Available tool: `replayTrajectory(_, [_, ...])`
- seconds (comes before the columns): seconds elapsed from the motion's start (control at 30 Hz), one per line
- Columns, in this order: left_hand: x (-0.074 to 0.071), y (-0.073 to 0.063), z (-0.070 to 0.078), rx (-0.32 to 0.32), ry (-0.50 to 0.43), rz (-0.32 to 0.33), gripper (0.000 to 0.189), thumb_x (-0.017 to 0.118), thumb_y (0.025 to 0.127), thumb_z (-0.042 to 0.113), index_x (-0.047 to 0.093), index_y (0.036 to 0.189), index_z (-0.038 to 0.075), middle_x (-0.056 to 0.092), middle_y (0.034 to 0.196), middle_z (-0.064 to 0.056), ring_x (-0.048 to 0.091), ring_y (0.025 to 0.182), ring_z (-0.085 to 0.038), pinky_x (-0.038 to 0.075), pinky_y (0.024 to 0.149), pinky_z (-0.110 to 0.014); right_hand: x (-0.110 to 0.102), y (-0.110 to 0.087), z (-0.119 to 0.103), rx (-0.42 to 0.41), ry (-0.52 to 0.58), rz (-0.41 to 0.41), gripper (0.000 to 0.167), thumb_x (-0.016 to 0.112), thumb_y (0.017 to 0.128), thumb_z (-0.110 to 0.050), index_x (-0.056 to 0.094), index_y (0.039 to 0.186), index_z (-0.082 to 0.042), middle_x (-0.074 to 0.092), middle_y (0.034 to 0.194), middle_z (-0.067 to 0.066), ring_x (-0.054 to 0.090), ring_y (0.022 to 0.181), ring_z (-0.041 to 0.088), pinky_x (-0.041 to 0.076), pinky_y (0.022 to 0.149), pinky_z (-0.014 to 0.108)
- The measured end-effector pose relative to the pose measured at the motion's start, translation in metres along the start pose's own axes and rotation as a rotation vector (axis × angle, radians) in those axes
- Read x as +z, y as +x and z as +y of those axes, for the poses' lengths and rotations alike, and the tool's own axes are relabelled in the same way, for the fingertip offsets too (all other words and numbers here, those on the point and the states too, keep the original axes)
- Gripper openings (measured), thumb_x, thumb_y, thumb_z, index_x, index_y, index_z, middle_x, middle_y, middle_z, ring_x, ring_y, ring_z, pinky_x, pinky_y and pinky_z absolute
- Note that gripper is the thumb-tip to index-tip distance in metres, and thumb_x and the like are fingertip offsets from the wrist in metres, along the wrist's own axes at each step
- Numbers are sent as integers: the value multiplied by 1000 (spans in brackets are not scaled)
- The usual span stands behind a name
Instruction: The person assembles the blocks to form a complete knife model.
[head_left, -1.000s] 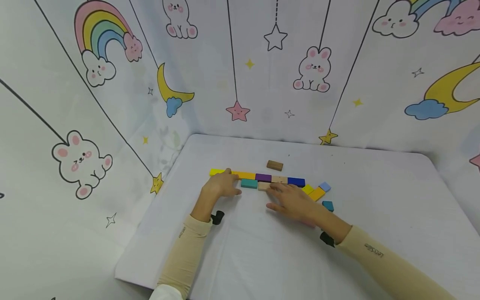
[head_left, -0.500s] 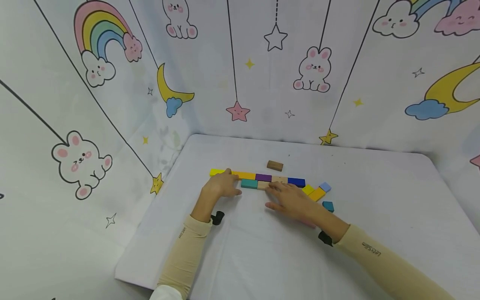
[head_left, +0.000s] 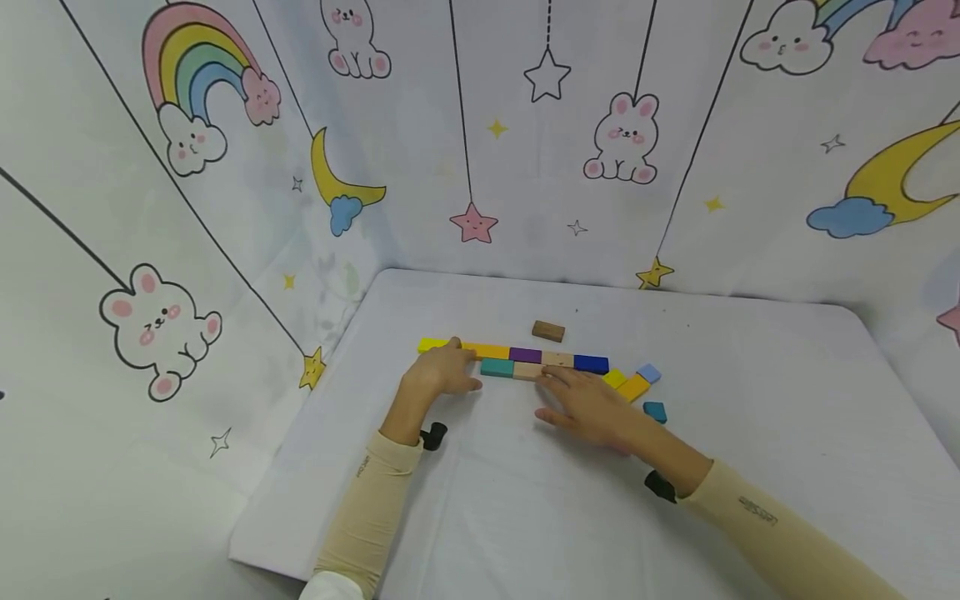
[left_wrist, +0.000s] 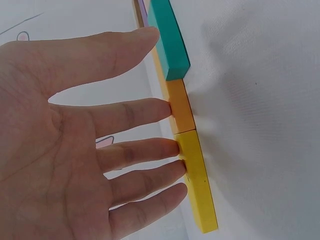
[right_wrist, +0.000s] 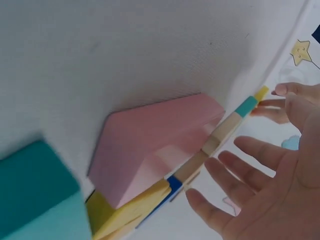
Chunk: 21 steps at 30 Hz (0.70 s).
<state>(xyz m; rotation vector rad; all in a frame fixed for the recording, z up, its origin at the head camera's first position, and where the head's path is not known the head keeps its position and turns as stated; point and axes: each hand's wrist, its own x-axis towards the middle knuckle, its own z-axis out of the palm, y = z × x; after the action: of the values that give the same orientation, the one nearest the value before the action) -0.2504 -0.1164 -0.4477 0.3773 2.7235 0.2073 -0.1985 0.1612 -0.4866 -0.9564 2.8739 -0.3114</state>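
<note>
In the head view my left hand (head_left: 441, 372) rests at the left end of a row of wooden blocks. Its straight fingertips touch the yellow block (left_wrist: 199, 185) and the orange block (left_wrist: 181, 104); the thumb lies by the teal block (left_wrist: 169, 40). My right hand (head_left: 588, 404) has its fingers extended at a plain wood block (head_left: 527, 372), which adjoins the teal block in the front row. Behind it, the purple block (head_left: 525, 356), another plain block (head_left: 557, 359) and the dark blue block (head_left: 591, 364) continue the back row. Neither hand grips anything.
A brown block (head_left: 548, 331) lies behind the row. To the right are a yellow block (head_left: 615, 379), an orange one (head_left: 634, 387), a light blue one (head_left: 648, 372) and a teal piece (head_left: 654, 412). A pink block (right_wrist: 150, 135) shows in the right wrist view.
The plain front-row block has slid slightly left, closing a thin gap beside the teal block. My right hand shifted a little left, then slightly back right. The left hand stays in place.
</note>
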Motion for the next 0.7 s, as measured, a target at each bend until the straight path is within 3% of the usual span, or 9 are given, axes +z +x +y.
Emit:
replayTrajectory(0.17, [-1, 0, 1, 6, -11, -8, 59, 74, 96, 41, 60, 149, 17, 45, 155, -19, 60, 121, -32, 53, 102, -53, -2, -18, 7, 12, -9, 31, 67, 60, 103, -52, 52, 153, -8, 45, 160, 17, 43, 147, 37, 36, 117, 61])
replayTrajectory(0.5, [1, -1, -2, 16, -22, -13, 60, 73, 97, 41, 59, 150, 16, 44, 156, -19, 59, 124, -33, 52, 103, -53, -7, -53, 30, -28, -36, 130, 61, 66, 101, -47, 62, 142, -2, 58, 148, 20, 56, 136, 35, 46, 110, 57])
replayTrajectory(0.7, [0, -1, -2, 27, -5, -6, 60, 73, 97, 42, 59, 149, 16, 47, 153, -18, 60, 120, -30, 54, 102, -51, -5, -67, 42, -20, -25, 163, 60, 69, 100, -44, 62, 140, 1, 60, 144, 21, 57, 133, 38, 46, 108, 61])
